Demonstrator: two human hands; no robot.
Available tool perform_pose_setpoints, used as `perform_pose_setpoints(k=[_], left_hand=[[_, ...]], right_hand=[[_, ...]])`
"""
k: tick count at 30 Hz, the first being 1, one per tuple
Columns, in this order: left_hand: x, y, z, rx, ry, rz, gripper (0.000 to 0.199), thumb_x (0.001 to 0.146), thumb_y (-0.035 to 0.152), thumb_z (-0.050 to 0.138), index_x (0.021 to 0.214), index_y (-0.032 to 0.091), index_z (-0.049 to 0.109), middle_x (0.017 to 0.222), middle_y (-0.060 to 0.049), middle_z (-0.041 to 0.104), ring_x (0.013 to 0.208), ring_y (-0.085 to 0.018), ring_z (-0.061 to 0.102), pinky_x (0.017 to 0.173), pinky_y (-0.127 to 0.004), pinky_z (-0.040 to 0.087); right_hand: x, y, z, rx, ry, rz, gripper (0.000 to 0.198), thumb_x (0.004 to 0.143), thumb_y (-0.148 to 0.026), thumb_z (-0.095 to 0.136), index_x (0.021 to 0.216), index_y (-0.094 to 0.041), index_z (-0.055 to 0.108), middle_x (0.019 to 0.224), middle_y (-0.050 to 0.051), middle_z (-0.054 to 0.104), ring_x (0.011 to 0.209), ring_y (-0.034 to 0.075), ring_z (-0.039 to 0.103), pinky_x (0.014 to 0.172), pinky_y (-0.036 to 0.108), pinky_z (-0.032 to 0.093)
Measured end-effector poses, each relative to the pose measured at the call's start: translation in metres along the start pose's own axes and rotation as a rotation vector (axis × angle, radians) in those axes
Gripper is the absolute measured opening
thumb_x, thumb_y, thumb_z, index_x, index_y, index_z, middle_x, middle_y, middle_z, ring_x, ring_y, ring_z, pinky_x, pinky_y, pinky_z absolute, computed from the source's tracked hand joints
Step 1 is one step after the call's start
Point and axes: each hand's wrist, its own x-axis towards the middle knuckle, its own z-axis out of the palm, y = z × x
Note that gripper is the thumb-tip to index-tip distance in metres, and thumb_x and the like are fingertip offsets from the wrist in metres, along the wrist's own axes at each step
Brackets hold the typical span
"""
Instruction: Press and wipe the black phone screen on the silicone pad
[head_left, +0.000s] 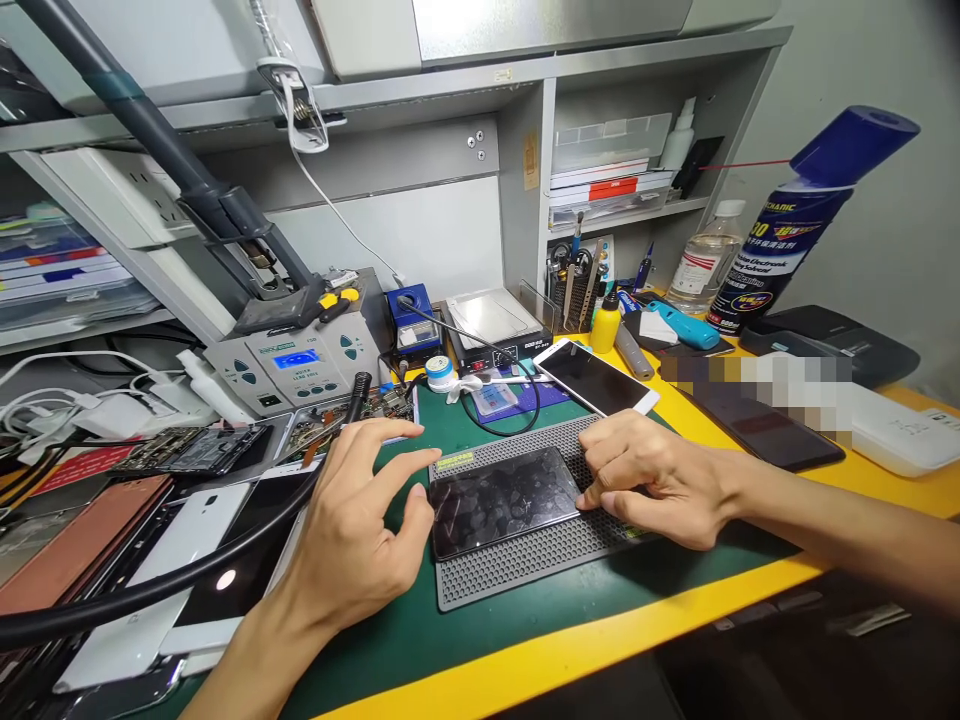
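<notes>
A dark phone screen point(506, 503) with smudges and reflections lies glass side up on a grey perforated mat point(495, 585). My left hand point(375, 505) hovers at the phone's left end, fingers spread and curved, with nothing in them. At the opposite end is my right hand point(645, 475); its index fingertip meets the phone's lower right corner. The other fingers of that hand are curled in, the thumb lies close to the index finger, and I see nothing held there. Beneath the grey mat is a green work mat point(405, 640).
A black hose point(247, 555) crosses the left side over several phones and phone parts. Behind stand a soldering station point(300, 360), a hot plate point(491, 325) and a white phone point(600, 378). To the right are a yellow bottle point(606, 325), a tilted spray can point(787, 240) and a dark phone point(765, 425).
</notes>
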Motion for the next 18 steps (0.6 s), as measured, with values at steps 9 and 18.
perform_pose_setpoints(k=[9,18], left_hand=[[-0.003,0.003,0.0,-0.043,-0.153,-0.088,0.031,0.087,0.011,0.054,0.113,0.018,0.07,0.128,-0.014,0.056,0.122,-0.032,0.049,0.103,-0.056,0.044],[0.005,0.018,0.013,-0.162,-0.46,-0.155,0.051,0.085,0.013,0.054,0.132,0.029,0.064,0.151,-0.01,0.04,0.141,-0.033,0.033,0.115,-0.062,0.033]], right_hand=[[0.005,-0.001,-0.001,-0.036,0.1,0.082,0.033,0.099,-0.019,0.045,0.085,-0.016,0.074,0.064,0.004,0.056,0.062,0.016,0.049,0.062,0.032,0.037],[0.002,-0.002,0.002,-0.063,0.117,0.157,0.026,0.098,-0.019,0.049,0.102,-0.016,0.074,0.081,0.006,0.058,0.077,0.018,0.053,0.07,0.032,0.042]])
